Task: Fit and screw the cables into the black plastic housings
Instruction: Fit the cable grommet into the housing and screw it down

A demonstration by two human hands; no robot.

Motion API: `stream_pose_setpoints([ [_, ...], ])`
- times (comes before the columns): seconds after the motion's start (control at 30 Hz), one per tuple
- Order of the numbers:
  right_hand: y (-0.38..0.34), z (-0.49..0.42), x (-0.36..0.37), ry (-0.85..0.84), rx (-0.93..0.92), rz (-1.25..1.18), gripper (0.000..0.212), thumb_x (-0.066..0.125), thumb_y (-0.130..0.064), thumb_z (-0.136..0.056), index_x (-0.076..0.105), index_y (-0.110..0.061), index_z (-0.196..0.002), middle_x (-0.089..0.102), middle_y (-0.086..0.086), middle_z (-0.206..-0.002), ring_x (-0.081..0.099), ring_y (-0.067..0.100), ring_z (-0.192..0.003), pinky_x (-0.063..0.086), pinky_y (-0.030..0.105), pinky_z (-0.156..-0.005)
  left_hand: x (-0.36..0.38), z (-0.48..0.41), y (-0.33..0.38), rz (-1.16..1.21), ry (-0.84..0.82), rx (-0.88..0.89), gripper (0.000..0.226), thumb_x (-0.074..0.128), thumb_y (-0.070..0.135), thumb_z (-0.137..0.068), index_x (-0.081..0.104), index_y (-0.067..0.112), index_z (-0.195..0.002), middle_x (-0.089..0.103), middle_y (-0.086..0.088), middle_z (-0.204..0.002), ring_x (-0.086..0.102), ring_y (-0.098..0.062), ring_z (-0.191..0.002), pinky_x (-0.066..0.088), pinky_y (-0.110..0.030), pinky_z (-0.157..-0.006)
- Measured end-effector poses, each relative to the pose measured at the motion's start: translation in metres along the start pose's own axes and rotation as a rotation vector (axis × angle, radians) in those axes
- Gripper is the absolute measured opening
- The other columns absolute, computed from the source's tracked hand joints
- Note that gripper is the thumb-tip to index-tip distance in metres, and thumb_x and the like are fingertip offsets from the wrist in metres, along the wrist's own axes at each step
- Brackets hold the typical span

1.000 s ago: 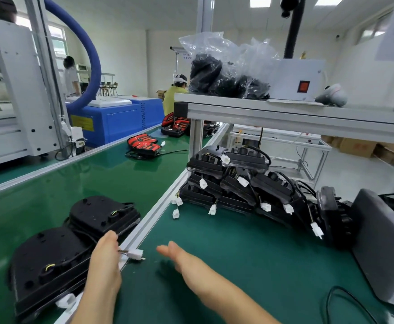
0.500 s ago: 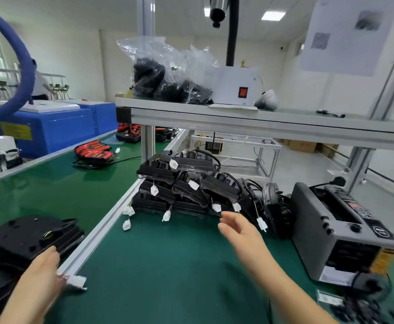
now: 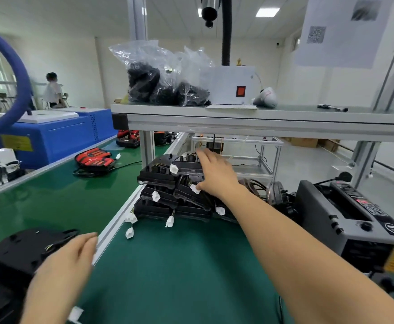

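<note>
A pile of black plastic housings [image 3: 165,181] with cables ending in white connectors [image 3: 155,195] lies on the green mat under the shelf. My right hand [image 3: 217,174] stretches out over the top of that pile, fingers spread and touching the uppermost housing. My left hand [image 3: 67,260] hovers, blurred, with loose fingers beside a black housing [image 3: 27,249] lying on the conveyor belt at the lower left. A white connector [image 3: 75,313] shows below my left wrist. I cannot tell whether my right hand grips anything.
A grey tape dispenser machine [image 3: 345,218] stands at the right. The shelf [image 3: 261,120] above carries plastic bags of black parts [image 3: 163,80] and a white box [image 3: 233,85]. Red-and-black parts [image 3: 93,160] lie further along the green conveyor [image 3: 51,197]. A person stands far left.
My right hand has reached forward from the open mat onto the top of the housing pile. My left hand has stayed by the near housing. The view has swung to the right.
</note>
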State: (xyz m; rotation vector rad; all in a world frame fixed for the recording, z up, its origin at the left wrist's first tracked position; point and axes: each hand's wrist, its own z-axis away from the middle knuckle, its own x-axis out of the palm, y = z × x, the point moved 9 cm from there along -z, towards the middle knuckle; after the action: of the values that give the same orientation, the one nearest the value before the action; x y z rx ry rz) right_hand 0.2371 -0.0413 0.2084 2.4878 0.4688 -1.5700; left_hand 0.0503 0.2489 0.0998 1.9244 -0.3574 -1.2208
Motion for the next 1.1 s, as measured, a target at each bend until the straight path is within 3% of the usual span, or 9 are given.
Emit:
stream_pose_setpoints([
  [0.1,0.004,-0.013,0.010,-0.093,0.039,0.017,0.103,0.074,-0.035,-0.077,0.002,-0.030,-0.150,0.013,0.011,-0.158,0.021,0.036,-0.141,0.029,0.049,-0.109,0.024,0.018,0.033,0.097,-0.030,0.050,0.011,0.051,0.042,-0.089,0.061,0.045,-0.087,0.070,0.011,-0.092,0.067,-0.017,-0.082,0.049,-0.036,-0.078],
  [0.17,0.007,-0.020,0.011,-0.117,0.047,0.021,0.095,0.069,-0.039,-0.082,0.001,-0.034,-0.150,0.026,0.015,-0.152,0.031,0.039,-0.135,0.036,0.049,-0.104,0.040,0.022,0.039,0.170,-0.041,0.066,0.013,0.053,0.039,-0.090,0.062,0.047,-0.087,0.069,0.014,-0.089,0.067,-0.014,-0.081,0.049,-0.035,-0.079],
  [0.33,0.008,-0.026,0.002,-0.060,0.056,-0.058,0.090,0.073,-0.037,-0.078,0.020,-0.019,-0.148,0.040,0.016,-0.138,0.044,0.035,-0.122,0.043,0.042,-0.096,0.074,0.035,0.044,0.113,-0.128,0.106,0.014,0.049,0.042,-0.092,0.061,0.050,-0.091,0.067,0.018,-0.090,0.066,-0.004,-0.081,0.049,-0.032,-0.080],
  [0.47,0.010,-0.020,-0.013,-0.028,0.076,-0.232,0.076,0.073,-0.025,-0.074,0.036,-0.010,-0.139,0.043,0.014,-0.132,0.050,0.031,-0.113,0.047,0.038,-0.092,0.088,0.038,0.052,0.252,-0.172,0.070,0.017,0.053,0.034,-0.092,0.064,0.046,-0.086,0.069,0.019,-0.078,0.065,0.002,-0.067,0.053,-0.033,-0.073],
  [0.63,0.020,0.018,-0.047,0.020,0.090,-0.420,0.077,0.070,-0.020,-0.076,0.032,-0.011,-0.142,0.038,0.009,-0.141,0.045,0.024,-0.122,0.042,0.030,-0.095,0.102,0.029,0.086,0.730,-0.267,-0.070,0.016,0.055,0.022,-0.094,0.069,0.020,-0.089,0.070,-0.010,-0.086,0.065,-0.014,-0.062,0.054,-0.028,-0.052],
  [0.77,0.023,0.076,-0.072,0.067,0.060,-0.450,0.071,0.069,-0.019,-0.075,0.037,-0.016,-0.139,0.042,0.003,-0.129,0.051,0.020,-0.113,0.047,0.033,-0.091,0.105,0.027,0.121,0.961,-0.415,-0.156,0.031,0.048,0.038,-0.096,0.062,0.012,-0.102,0.071,-0.014,-0.096,0.071,-0.025,-0.075,0.057,-0.027,-0.056],
  [0.93,0.021,0.176,-0.072,0.095,0.038,-0.377,0.068,0.070,-0.019,-0.070,0.042,-0.022,-0.132,0.038,-0.010,-0.116,0.046,0.008,-0.107,0.040,0.020,-0.088,0.117,0.056,0.135,0.933,-0.628,-0.182,0.044,0.041,0.051,-0.094,0.049,0.017,-0.122,0.073,-0.010,-0.094,0.072,-0.027,-0.080,0.057,-0.028,-0.058],
  [1.0,0.016,0.208,-0.061,0.084,0.020,-0.350,0.066,0.070,-0.020,-0.068,0.043,-0.024,-0.129,0.035,-0.016,-0.114,0.044,0.003,-0.107,0.036,0.013,-0.085,0.121,0.067,0.133,0.888,-0.683,-0.154,0.041,0.041,0.052,-0.094,0.050,0.020,-0.118,0.074,-0.006,-0.091,0.072,-0.025,-0.079,0.056,-0.028,-0.058],
  [1.1,0.014,0.247,-0.037,0.047,0.040,-0.329,0.066,0.069,-0.022,-0.067,0.046,-0.025,-0.128,0.035,-0.016,-0.120,0.045,0.006,-0.113,0.042,0.020,-0.089,0.132,0.090,0.121,0.798,-0.751,-0.159,0.034,0.048,0.049,-0.092,0.056,0.020,-0.107,0.074,-0.004,-0.095,0.071,-0.023,-0.075,0.056,-0.029,-0.062],
])
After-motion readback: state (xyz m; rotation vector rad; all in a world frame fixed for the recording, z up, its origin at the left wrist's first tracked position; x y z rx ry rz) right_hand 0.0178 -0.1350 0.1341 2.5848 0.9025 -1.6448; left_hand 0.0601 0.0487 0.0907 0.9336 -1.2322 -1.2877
